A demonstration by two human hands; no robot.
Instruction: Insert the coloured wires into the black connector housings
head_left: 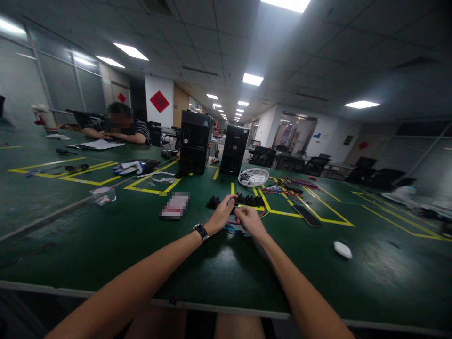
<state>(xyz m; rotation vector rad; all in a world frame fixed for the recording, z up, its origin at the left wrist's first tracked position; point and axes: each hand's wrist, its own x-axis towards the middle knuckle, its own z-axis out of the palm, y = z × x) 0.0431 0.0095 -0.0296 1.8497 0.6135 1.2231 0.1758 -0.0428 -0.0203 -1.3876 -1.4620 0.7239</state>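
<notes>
My left hand (221,215), with a dark watch (201,232) on its wrist, is closed around a small black part (233,207). Fingertips of my right hand (250,221) are pinched together against that part; whatever they grip is too small to make out. Just beyond the hands lies a row of black pieces (250,199), with one more black piece (213,202) left of my fingers. Blue and red wires (233,230) lie on the table below both hands, partly covered by them.
Two black computer towers (195,143) stand at the back of the green table (123,256). Right of them are a white basket (253,177) and bundled coloured wires (300,183). A phone (308,215) and white case (342,250) lie at right. Another person (122,125) sits far left.
</notes>
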